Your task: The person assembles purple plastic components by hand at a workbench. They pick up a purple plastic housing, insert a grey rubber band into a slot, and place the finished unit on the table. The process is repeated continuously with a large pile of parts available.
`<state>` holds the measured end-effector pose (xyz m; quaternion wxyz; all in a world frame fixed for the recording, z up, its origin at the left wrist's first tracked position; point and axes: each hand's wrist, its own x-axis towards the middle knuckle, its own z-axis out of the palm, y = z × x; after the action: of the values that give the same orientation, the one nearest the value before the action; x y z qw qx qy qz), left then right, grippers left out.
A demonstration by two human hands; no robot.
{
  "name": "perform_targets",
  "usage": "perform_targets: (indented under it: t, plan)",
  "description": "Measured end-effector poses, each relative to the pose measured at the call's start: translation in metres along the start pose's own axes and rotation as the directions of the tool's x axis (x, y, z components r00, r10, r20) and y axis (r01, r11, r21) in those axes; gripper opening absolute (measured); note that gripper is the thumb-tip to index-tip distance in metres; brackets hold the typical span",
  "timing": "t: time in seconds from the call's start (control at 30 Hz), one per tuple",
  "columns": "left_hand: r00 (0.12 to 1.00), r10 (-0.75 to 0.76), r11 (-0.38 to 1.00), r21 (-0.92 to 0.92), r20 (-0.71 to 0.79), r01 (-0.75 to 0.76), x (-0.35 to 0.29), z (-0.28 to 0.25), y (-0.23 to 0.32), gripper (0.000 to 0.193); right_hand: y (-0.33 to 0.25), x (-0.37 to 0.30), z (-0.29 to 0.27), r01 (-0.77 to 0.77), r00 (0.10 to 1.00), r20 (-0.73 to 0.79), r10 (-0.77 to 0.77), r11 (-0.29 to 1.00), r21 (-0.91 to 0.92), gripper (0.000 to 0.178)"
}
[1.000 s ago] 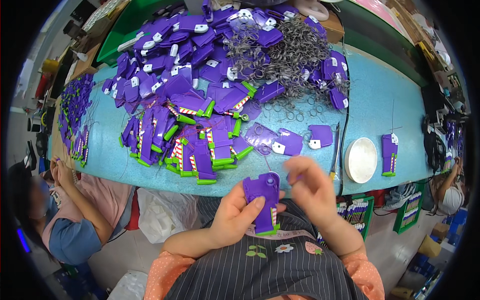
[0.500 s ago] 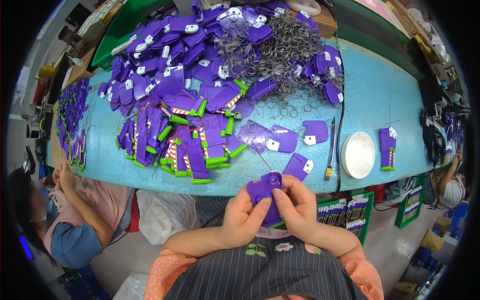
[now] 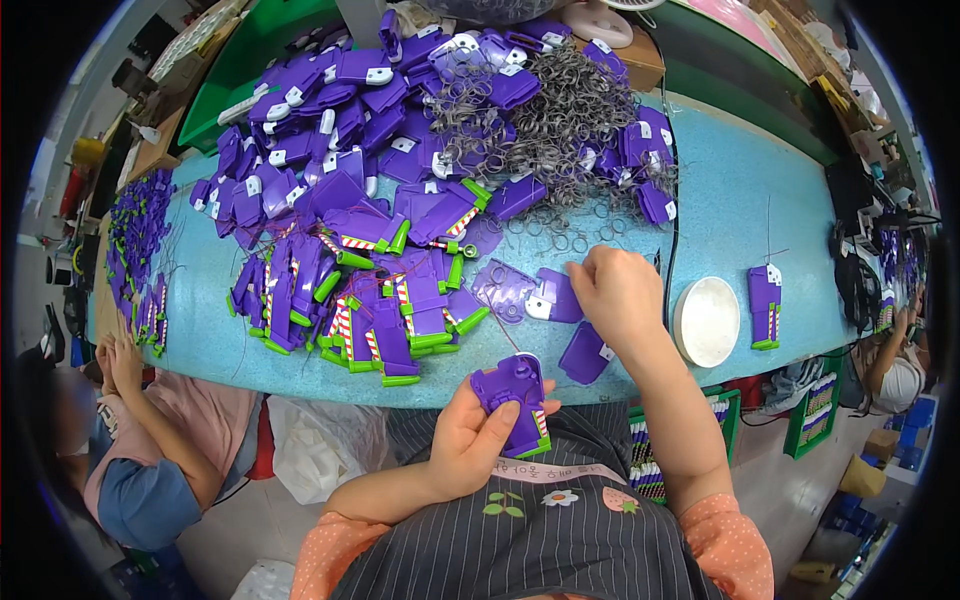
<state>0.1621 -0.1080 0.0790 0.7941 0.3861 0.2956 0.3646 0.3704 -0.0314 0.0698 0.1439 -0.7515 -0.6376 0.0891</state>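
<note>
Near the table's front edge, my left hand (image 3: pixel 472 437) is closed on a purple plastic toy wing (image 3: pixel 517 397) with a green tip and red-and-white stripes. A thin wire sticks up from its top end. My right hand (image 3: pixel 618 292) reaches over the table with curled fingers, beside a purple plate with a white corner (image 3: pixel 558 295). What its fingertips hold, if anything, is hidden. Below the hand lies another purple plate (image 3: pixel 586 354). A translucent purple piece (image 3: pixel 502 290) rests left of these plates.
Striped, green-tipped wings (image 3: pixel 400 320) lie piled at the left. Behind them are purple-and-white parts (image 3: pixel 350 110) and a heap of metal springs (image 3: pixel 575 110). A white bowl (image 3: pixel 707 322), a black cable (image 3: pixel 671 200) and a single wing (image 3: pixel 765 305) are on the right. Another person sits at the left.
My right hand has let go of the purple wing and moved forward over the table. My left hand keeps the wing, now lower and slightly left, its striped green end showing.
</note>
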Motion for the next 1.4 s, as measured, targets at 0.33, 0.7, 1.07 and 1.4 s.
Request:
perform_targets:
  t: [0.33,0.7,1.07,1.4]
  plan:
    - [0.973,-0.121,0.925,-0.334,0.195,0.182,0.022,0.008,0.014,0.036,0.006,-0.100,-0.033,-0.180,0.977,0.193,-0.094,0.131,0.975,0.013]
    - [0.962,-0.175,0.984,0.076,0.208,0.163,0.014,0.037,-0.014,0.031,0.035,-0.142,-0.051,0.233,0.972,-0.166,-0.166,0.769,0.596,0.013]
    - [0.936,-0.268,0.956,-0.060,0.227,0.288,0.020,0.029,-0.006,0.033,0.104,-0.138,-0.061,-0.103,0.848,-0.346,0.401,0.766,0.634,0.003]
    - [0.935,-0.206,0.977,0.008,0.289,0.213,0.023,0.051,0.008,0.037,0.026,-0.129,-0.047,0.124,0.980,-0.135,0.148,0.083,0.989,0.007]
